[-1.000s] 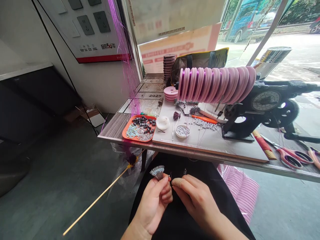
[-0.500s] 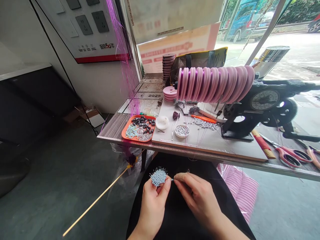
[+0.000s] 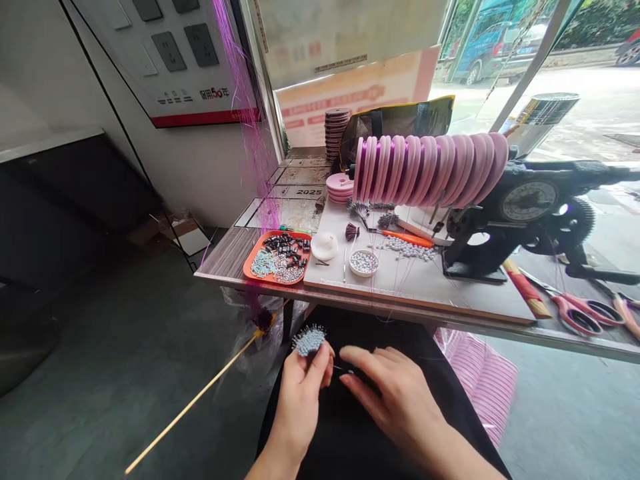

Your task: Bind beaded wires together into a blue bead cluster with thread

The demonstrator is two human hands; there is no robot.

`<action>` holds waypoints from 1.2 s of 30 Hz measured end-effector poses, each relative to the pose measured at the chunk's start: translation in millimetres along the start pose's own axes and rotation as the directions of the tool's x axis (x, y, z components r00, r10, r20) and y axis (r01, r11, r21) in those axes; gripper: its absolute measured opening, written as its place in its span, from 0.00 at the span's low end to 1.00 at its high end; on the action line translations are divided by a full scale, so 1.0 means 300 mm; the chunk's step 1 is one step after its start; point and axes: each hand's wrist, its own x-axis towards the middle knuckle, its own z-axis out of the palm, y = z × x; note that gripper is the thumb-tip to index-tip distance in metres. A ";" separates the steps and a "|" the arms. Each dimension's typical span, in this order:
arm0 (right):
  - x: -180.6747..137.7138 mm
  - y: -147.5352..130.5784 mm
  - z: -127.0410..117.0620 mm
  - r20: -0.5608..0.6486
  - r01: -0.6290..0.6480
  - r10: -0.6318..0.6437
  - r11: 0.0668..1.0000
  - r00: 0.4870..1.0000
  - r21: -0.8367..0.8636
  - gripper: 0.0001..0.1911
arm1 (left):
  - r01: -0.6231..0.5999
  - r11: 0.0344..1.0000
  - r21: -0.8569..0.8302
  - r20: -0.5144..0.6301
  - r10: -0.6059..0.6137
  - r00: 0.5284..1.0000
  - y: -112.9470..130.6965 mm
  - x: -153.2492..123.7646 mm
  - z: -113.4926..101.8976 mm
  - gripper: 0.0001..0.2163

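Observation:
My left hand is closed on a bundle of thin pins with pale blue bead heads, held upright over my black lap. My right hand lies just to its right, its fingers drawn together near a thin pin beside the left thumb; what they hold is too small to make out. Both hands are below the front edge of the work table.
On the table are an orange tray of beads, a small white dish of silver beads, a row of pink spools on a black winding machine, and red scissors. A bamboo stick slants by my left knee.
The bead bundle tilted from side-on to head-on, then shifted slightly up and left. My right hand dropped from the bundle's level to lower over my lap.

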 end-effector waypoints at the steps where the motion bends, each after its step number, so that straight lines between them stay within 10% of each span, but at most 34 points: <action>1: 0.004 -0.003 -0.002 0.018 0.025 -0.025 0.999 1.000 -0.019 0.11 | 0.015 0.999 -0.038 0.039 -0.014 0.999 0.007 -0.001 0.003 0.10; 5: 0.014 -0.013 -0.028 0.022 0.104 -0.102 0.993 0.994 -0.060 0.16 | 0.131 0.907 -0.401 0.089 -0.104 0.991 0.053 0.023 -0.015 0.08; 9: 0.013 -0.010 -0.067 -0.013 0.074 -0.075 0.997 0.997 -0.027 0.13 | -0.117 0.741 -0.661 -0.143 0.029 0.989 0.111 0.091 -0.077 0.09; 16: 0.025 -0.024 -0.037 -0.107 -0.111 0.146 0.954 0.983 0.278 0.07 | 0.184 0.716 -0.674 0.001 -0.248 0.969 0.077 0.071 0.010 0.02; 29: 0.032 -0.031 0.023 -0.102 -0.109 0.129 0.977 0.986 0.182 0.09 | 0.089 0.771 -0.630 -0.043 -0.149 0.988 0.042 0.018 0.092 0.10; 36: 0.051 -0.009 -0.030 -0.030 -0.140 0.151 0.964 0.988 0.228 0.08 | 0.040 0.987 -0.154 0.025 -0.037 0.999 0.006 0.035 0.042 0.09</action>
